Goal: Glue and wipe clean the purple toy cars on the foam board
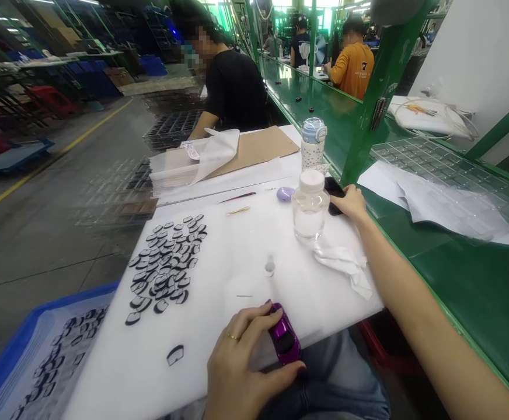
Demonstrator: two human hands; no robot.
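My left hand (237,361) grips a small purple toy car (284,338) at the near edge of the white work sheet (237,268), fingers curled over its roof and thumb under its side. My right hand (349,201) reaches far across to the right and rests on a black phone-like object (332,188) by the green post. Several small black curved pieces (167,262) lie spread on the sheet's left half, with one single piece (175,354) near my left hand.
A clear bottle (310,207) with a white cap, a crumpled cloth (346,265), a lilac case (285,194) and a dotted flask (313,143) stand near my right hand. A blue tray (27,344) sits lower left. A person in black works ahead at cardboard (258,149).
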